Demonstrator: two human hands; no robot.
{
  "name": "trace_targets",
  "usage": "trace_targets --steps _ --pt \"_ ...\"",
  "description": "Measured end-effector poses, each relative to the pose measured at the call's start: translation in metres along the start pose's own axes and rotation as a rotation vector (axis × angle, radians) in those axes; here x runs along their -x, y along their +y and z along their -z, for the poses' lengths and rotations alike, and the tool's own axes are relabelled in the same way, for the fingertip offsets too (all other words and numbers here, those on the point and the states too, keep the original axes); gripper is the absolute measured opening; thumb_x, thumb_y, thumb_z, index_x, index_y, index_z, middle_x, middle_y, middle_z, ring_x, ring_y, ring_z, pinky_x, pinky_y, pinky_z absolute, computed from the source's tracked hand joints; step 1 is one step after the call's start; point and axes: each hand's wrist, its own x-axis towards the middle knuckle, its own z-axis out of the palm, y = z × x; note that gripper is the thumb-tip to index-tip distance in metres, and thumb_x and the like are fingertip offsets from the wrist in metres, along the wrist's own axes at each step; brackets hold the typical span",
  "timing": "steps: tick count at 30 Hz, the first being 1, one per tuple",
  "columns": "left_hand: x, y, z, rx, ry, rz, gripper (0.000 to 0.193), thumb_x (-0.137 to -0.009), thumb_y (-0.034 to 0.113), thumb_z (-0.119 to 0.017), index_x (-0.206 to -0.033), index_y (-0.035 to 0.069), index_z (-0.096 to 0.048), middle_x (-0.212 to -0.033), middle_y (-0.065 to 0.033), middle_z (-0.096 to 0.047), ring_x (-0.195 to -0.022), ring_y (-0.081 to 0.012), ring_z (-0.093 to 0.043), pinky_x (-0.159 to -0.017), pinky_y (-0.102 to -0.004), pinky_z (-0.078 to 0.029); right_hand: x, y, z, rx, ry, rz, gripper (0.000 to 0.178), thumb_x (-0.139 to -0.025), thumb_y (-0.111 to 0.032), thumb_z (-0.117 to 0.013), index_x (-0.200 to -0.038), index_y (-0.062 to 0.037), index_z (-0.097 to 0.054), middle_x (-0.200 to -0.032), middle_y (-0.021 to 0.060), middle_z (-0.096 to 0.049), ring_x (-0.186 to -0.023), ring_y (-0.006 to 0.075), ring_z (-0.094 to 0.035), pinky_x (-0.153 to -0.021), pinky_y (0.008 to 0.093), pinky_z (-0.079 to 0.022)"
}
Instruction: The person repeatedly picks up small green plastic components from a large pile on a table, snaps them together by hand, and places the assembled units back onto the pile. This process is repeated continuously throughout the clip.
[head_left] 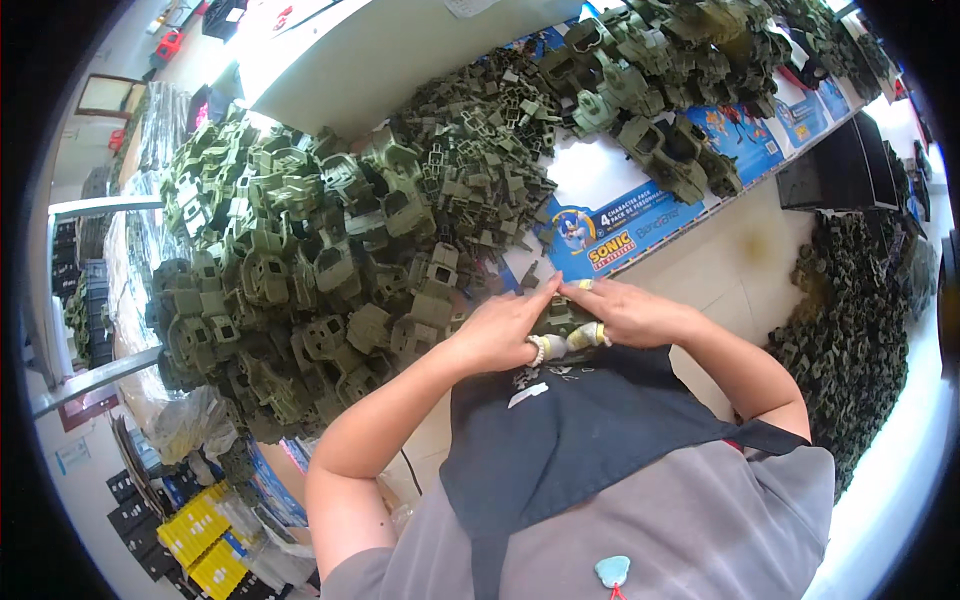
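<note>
Head view: both hands are meeting at centre, just above the dark apron (pixel 570 430). Left hand (pixel 500 330) and right hand (pixel 630 312) are closing together on a small olive part (pixel 562 318), fingertips nearly touching over it; the part is sitting between the palms w/ its long axis running roughly left-right, mostly hidden. Neither hand is nearer, both are holding it. Taped fingers (pixel 540 349) are showing under the part. Big pile of olive housings (pixel 300 270) is lying just left of the left hand on the surface (pixel 600 170); smaller frame pieces (pixel 480 150) beyond. Printed card (pixel 610 235) is lying directly ahead. Dark parts heap (pixel 850 330) is sitting well apart at right.
</note>
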Motion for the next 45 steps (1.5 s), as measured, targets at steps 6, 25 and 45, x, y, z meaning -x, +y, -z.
trace_targets --steps 6,25,45 --pt "0.003 -0.010 -0.010 -0.052 -0.012 -0.022 0.078 -0.065 0.005 -0.056 -0.137 0.005 -0.026 -0.110 -0.0242 -0.055 -0.103 -0.0385 -0.052 -0.090 -0.0427 -0.041 0.003 0.006 -0.014 -0.117 -0.163 -0.127 0.062 -0.075 -0.009 -0.052 -0.134 -0.0015 -0.031 -0.108 0.0223 -0.051 -0.100 0.0369 -0.050 -0.087 0.0420 -0.042" --pt "-0.006 -0.010 -0.008 -0.079 -0.079 0.024 0.066 -0.073 0.012 -0.056 -0.134 0.007 -0.031 -0.120 -0.0222 -0.051 -0.107 -0.0371 -0.051 -0.088 -0.0431 -0.043 0.012 0.010 -0.043 -0.144 0.033 -0.170 0.058 -0.079 -0.008 -0.045 -0.135 -0.0033 -0.032 -0.106 0.0265 -0.053 -0.100 0.0391 -0.052 -0.086 0.0434 -0.041" --pt "0.010 0.011 0.041 -0.145 0.179 -0.047 0.086 -0.068 0.027 -0.071 -0.138 0.005 -0.027 -0.128 -0.0244 -0.044 -0.120 -0.0377 -0.041 -0.098 -0.0424 -0.035 0.003 0.022 -0.018 -0.813 0.098 -0.296 0.052 -0.082 -0.024 -0.062 -0.125 0.0009 -0.048 -0.120 0.0155 -0.055 -0.113 0.0219 -0.049 -0.098 0.0311 -0.035"
